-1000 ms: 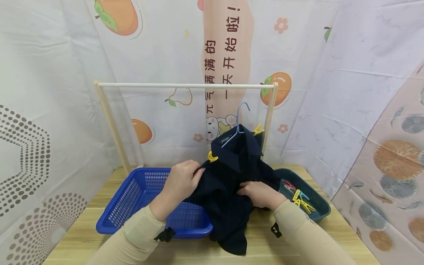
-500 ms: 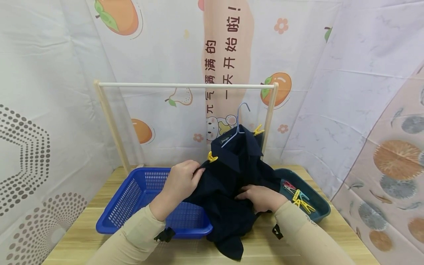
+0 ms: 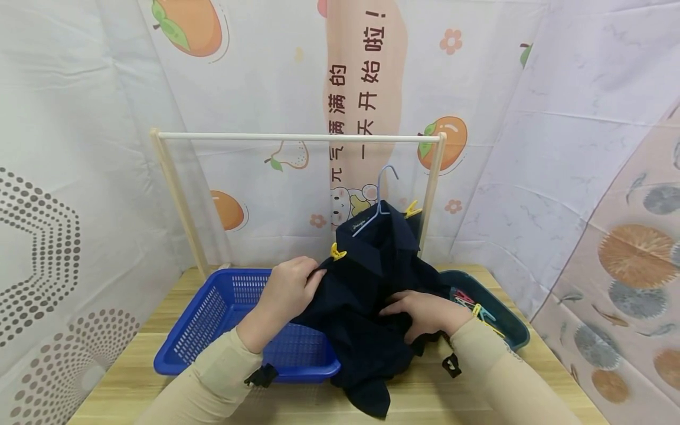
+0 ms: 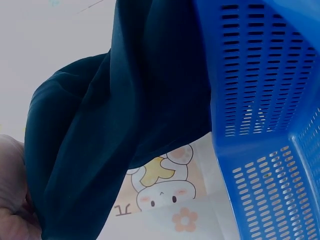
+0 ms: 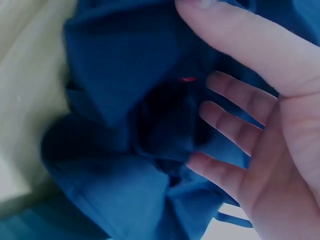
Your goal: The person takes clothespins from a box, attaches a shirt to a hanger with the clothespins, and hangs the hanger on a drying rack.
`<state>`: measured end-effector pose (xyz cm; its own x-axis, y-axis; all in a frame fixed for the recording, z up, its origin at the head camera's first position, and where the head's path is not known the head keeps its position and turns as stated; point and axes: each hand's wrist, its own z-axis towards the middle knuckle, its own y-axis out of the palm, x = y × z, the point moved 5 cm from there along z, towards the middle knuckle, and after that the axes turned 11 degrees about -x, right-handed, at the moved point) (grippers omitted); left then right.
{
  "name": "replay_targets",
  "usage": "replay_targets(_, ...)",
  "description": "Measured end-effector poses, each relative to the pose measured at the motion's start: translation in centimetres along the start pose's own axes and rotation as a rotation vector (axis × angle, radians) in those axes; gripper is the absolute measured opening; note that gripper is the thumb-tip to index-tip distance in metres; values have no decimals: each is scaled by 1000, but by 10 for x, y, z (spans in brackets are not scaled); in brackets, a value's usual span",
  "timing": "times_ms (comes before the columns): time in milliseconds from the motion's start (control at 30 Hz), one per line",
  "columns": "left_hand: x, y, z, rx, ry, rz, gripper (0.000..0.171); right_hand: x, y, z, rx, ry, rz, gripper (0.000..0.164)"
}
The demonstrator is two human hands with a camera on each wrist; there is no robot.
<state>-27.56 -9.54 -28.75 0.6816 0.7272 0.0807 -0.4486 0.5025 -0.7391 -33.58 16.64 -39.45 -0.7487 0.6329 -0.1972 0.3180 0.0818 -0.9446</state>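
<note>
A dark navy collared shirt (image 3: 361, 342) hangs bunched on a thin blue hanger (image 3: 378, 198), held up above the table. One yellow clothespin (image 3: 337, 252) is clipped at the left shoulder and another yellow clothespin (image 3: 412, 208) at the right one. My left hand (image 3: 287, 292) grips the cloth just below the left clothespin; in the left wrist view only part of that hand (image 4: 12, 195) shows beside the hanging fabric. Over the shirt front is my right hand (image 3: 425, 314), thumb apart. The right wrist view shows its fingers (image 5: 232, 125) spread against the folds, pinching nothing.
A blue perforated basket (image 3: 305, 373) stands on the wooden table (image 3: 159, 330) at left, partly behind the shirt. At right, a dark green tray (image 3: 522, 336) holds several coloured clothespins (image 3: 486, 313). Behind rises a rack with a white bar (image 3: 303, 137).
My right hand has shifted a little rightward and its fingers have spread. The shirt's lower hem swung left, and hanger and collar drifted slightly left. My left hand keeps its grip.
</note>
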Motion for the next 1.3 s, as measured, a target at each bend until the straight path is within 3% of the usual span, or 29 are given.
replay_targets(200, -1, -1, 0, 0, 3, 5, 15, -3, -22, -11, 27, -48, 70, 67)
replay_targets(467, -2, 0, 0, -6, -4, 5, 14, -7, -47, -28, 46, -31, 71, 66)
replay_targets(733, -2, 1, 0, -11, -7, 2, 12, -13, -75, -42, 82, -98, 62, 63)
replay_targets(1300, -2, 0, 1, 7, -8, -6, 14, -19, -116, -71, 173, -47, 40, 58)
